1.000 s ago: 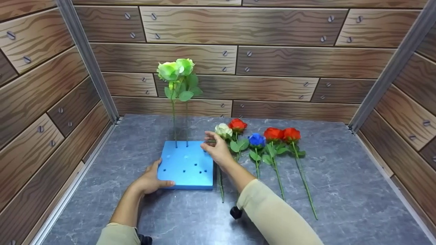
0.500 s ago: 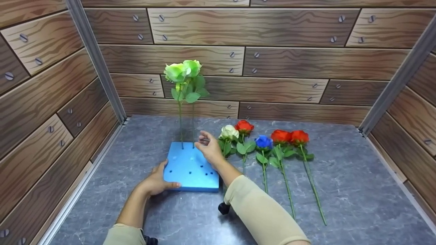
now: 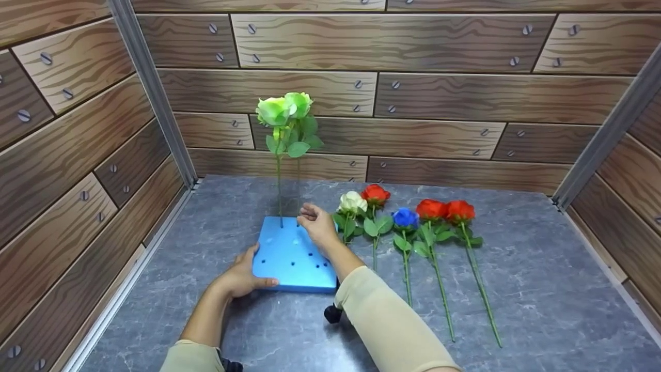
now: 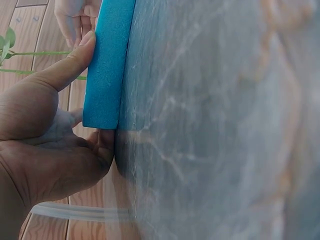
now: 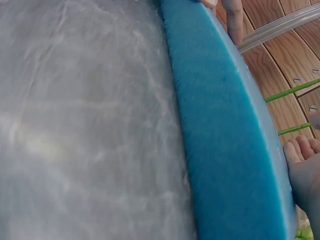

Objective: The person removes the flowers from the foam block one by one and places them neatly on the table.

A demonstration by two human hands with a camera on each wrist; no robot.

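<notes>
A blue foam block (image 3: 292, 271) with several holes lies on the grey tabletop. The left hand (image 3: 241, 276) grips its near left corner, thumb along the front edge, fingers on the left side; the left wrist view shows the thumb (image 4: 67, 67) against the block. Two pale green roses (image 3: 276, 111) stand upright in holes at the block's back. The right hand (image 3: 319, 227) is over the back right part, fingers partly bent, fingertips right at the base of the right green rose's stem (image 3: 298, 181). Whether they pinch that stem, I cannot tell.
To the right lie several cut roses: a white one (image 3: 352, 202), a red one (image 3: 376, 195) behind it, a blue one (image 3: 406, 219), and two more red ones, including the outermost red rose (image 3: 460, 211). Their stems point toward the front. Wood-patterned walls (image 3: 304, 90) enclose the tabletop.
The right hand has moved left over the block, from beside the white rose to the right green rose's stem. The left hand keeps its grip on the block.
</notes>
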